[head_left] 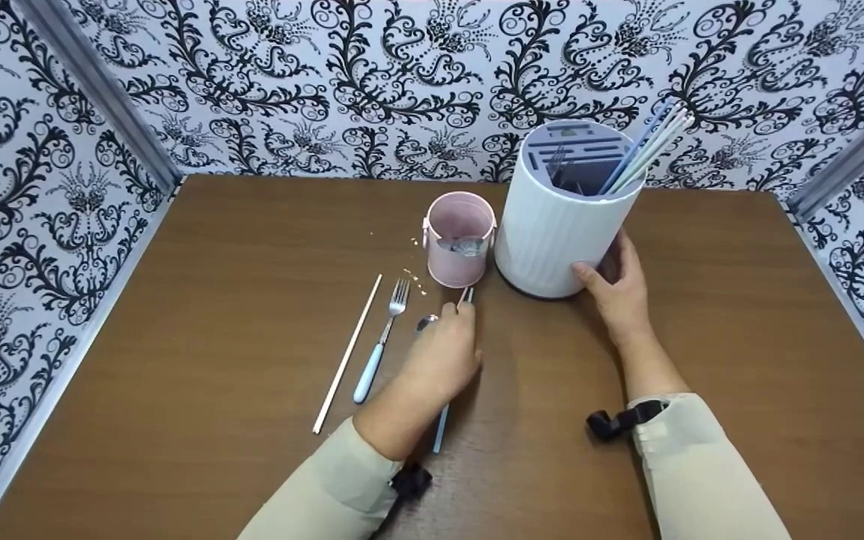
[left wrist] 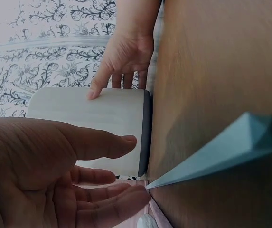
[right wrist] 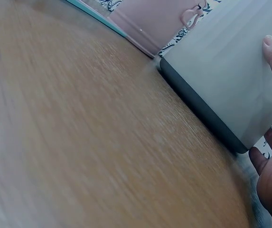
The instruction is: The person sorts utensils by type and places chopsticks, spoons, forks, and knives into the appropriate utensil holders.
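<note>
At upper right of the head view, a white ribbed cylindrical utensil holder (head_left: 541, 247) is grasped by the right hand (head_left: 619, 296), presumably for steadying. At centre, a slender light-blue stick (head_left: 441, 433) is partly covered by the unclenched left hand (head_left: 441, 358). Brown wood-grained tabletop (head_left: 252, 255) is bounded by black-and-white scroll-patterned walls (head_left: 417, 90).

1. Tabletop (head_left: 214, 315) L of white chopstick (head_left: 348, 354): plenty of rm.
2. Btwn my L hand (head_left: 443, 352) & R hand (head_left: 622, 301), in front of white holder (head_left: 552, 240): also rm.
3. Pink bucket (head_left: 454, 269) blocks straight ahead of L hand; gap to holder v. narrow.
4. Fork (head_left: 370, 371) lies just L of that hand, blue chopstick (head_left: 441, 430) under it.
5. Chopstick bunch (head_left: 653, 151) sticks up at holder's R rim, obstructing from above.
</note>
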### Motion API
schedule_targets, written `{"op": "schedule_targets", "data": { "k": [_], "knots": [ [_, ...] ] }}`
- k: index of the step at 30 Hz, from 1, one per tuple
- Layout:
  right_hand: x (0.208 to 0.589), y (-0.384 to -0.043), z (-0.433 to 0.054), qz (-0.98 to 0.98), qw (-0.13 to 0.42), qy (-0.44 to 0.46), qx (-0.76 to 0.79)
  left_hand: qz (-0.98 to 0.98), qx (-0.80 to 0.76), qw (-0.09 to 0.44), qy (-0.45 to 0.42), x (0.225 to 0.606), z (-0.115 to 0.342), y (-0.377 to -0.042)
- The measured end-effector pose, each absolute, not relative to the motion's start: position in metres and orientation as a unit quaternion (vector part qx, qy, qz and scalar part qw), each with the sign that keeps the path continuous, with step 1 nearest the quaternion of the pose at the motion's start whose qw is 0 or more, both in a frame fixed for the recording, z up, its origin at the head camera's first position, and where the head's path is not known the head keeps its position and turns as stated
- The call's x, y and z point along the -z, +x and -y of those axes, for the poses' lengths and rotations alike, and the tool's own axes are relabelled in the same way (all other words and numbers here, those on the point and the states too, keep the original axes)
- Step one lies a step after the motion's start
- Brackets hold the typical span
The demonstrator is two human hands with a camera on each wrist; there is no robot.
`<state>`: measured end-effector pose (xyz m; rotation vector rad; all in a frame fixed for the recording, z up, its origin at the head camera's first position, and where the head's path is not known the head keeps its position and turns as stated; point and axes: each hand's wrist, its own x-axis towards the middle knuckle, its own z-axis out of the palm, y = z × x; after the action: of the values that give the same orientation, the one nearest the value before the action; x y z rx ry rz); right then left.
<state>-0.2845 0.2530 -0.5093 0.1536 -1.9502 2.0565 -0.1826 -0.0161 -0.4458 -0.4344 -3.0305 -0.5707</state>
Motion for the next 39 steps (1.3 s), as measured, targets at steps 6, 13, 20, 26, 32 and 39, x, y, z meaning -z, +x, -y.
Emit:
{"op": "schedule_targets", "data": {
  "k": [6,13,20,26,32,39],
  "knots": [
    [0.508,-0.284,-0.252,0.675,0.148,0.056,-0.72,0.975,0.159,0.019,-0.154,0.45,0.016,-0.18],
    [0.508,-0.284,-0.252,0.67,0.147,0.056,-0.725,0.975,0.144,0.035,-0.164,0.456,0.015,-0.178],
    [0.508,-0.285,-0.252,0.665,0.147,0.061,-0.729,0.973,0.139,0.004,-0.183,0.459,0.016,-0.18],
    [0.507,-0.286,-0.252,0.665,0.151,0.063,-0.729,0.971,0.15,-0.021,-0.187,0.459,0.017,-0.182],
    [0.507,-0.285,-0.252,0.671,0.151,0.061,-0.724,0.969,0.167,-0.051,-0.175,0.46,0.017,-0.186],
    [0.508,-0.283,-0.253,0.681,0.155,0.057,-0.714,0.968,0.167,-0.076,-0.171,0.461,0.017,-0.189]
  ]
}}
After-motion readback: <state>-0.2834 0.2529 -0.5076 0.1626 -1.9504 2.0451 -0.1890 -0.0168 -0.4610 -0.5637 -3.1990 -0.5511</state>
